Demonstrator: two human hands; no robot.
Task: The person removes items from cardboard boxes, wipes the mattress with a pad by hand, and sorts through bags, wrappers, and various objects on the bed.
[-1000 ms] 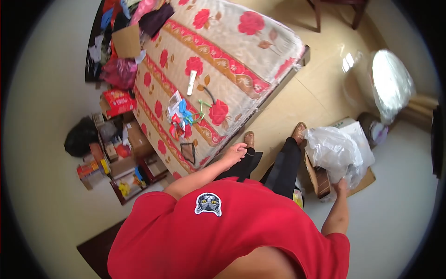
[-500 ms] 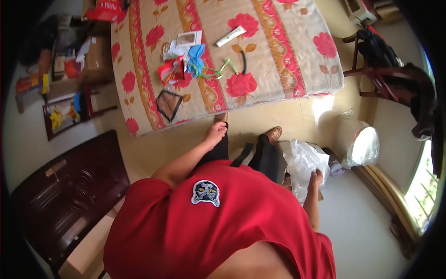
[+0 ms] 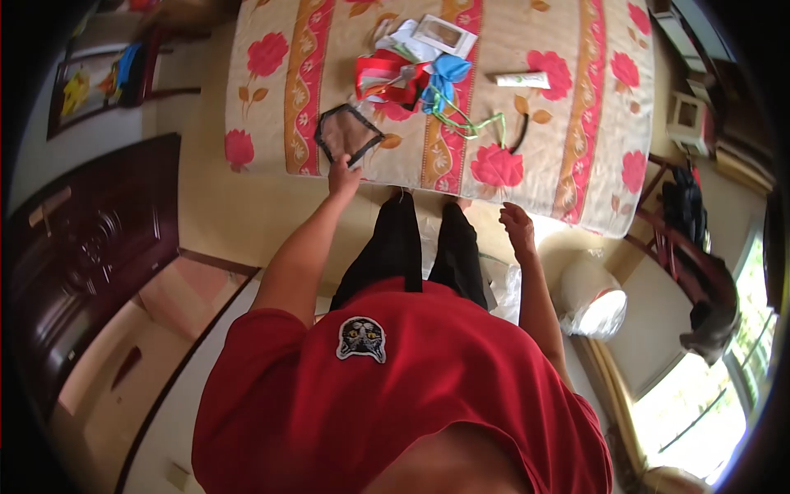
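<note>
At the bed's near edge, my left hand [image 3: 344,176] pinches the lower corner of a brown mesh piece with a black border [image 3: 350,133], which lies flat on the flowered mattress [image 3: 271,132]. My right hand [image 3: 517,229] hangs in the air just off the same edge, its fingers loosely bent and apart with nothing in them. Between and beyond the hands lie a red strap-like item [image 3: 380,76], a blue cloth bundle [image 3: 447,76], a green cord [image 3: 465,128], a black strip [image 3: 521,134], a white tube [image 3: 523,80] and a white box with a window [image 3: 444,36].
Below my right forearm are a clear plastic bag [image 3: 508,292] and a plastic-wrapped round object [image 3: 594,298]. Chairs with dark clothing [image 3: 685,206] stand at the right, near a bright window. On the left are a dark carved door [image 3: 107,247] and a tray of yellow items [image 3: 78,90].
My view has turned toward the bed. My left hand has moved onto the mesh piece and taken its corner. My right hand has let go of the plastic bag and risen to the bed's edge.
</note>
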